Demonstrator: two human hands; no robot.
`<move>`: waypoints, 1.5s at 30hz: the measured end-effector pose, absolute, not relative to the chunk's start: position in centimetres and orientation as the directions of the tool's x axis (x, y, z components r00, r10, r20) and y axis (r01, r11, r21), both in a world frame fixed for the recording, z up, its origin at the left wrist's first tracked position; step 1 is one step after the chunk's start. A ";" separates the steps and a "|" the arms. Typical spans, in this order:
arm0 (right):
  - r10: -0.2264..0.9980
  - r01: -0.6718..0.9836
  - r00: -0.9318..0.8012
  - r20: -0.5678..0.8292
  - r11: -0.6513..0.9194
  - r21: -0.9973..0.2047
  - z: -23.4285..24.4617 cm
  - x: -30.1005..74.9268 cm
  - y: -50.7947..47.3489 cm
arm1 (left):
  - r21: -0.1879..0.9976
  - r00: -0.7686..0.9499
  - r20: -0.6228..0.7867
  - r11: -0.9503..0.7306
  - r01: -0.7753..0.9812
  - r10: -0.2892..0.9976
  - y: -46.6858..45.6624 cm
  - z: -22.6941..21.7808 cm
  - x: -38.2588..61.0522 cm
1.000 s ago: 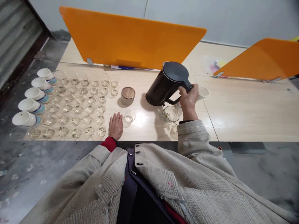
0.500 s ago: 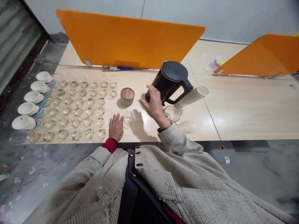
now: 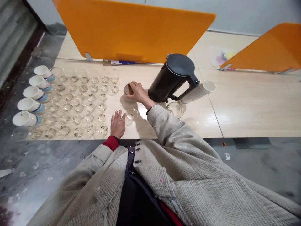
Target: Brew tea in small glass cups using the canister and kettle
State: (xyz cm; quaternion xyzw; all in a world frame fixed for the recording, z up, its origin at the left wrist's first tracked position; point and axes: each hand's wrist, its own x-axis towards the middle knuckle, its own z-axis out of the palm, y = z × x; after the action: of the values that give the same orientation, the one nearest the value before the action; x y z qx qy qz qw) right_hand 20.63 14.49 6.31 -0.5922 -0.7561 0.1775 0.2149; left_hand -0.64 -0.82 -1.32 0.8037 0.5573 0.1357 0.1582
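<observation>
My right hand is closed around the top of a small round jar with a wooden lid; its fingers hide part of the lid. My left hand lies flat on the table near its front edge, fingers apart, holding nothing. Just right of it stands a clear cup. Beyond my right wrist is a black electric kettle, its handle turned to the right. A clear ribbed glass bowl sits in front of the kettle.
Rows of clear cups with dark bits inside cover the table's left side. Several white paper cups line the far left. A tilted stack of paper cups lies right of the kettle. An orange divider stands behind.
My right hand has moved left, from beside the kettle onto the wooden-lidded jar, and closed on it. My left hand stays flat on the table. The view has tilted slightly.
</observation>
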 end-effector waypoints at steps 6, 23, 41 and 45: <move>0.977 0.828 -0.194 0.086 0.210 -0.520 6.4 22.4 13.6 | 0.423 0.353 0.039 -0.336 0.842 0.935 -0.7 -1.6 -0.7; 0.975 0.817 -0.198 0.097 0.219 -0.534 5.9 22.5 13.1 | 0.424 0.369 0.041 -0.350 0.835 0.929 -0.7 -1.4 -0.8; 0.964 0.841 0.103 0.244 0.046 -0.539 7.6 26.1 2.6 | 0.413 0.373 0.033 -0.352 0.840 0.927 -0.7 -1.0 -0.4; 0.957 0.875 0.112 0.267 0.033 -0.484 8.5 26.1 -1.7 | 0.412 0.341 0.023 -0.320 0.853 0.940 -0.6 -0.8 -0.1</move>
State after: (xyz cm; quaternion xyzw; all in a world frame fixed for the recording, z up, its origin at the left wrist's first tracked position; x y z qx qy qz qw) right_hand 26.06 -1.74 8.50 -0.6914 -0.6624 0.0741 0.2788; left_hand -0.14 -0.56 -0.84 0.8018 0.5590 0.1300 0.1663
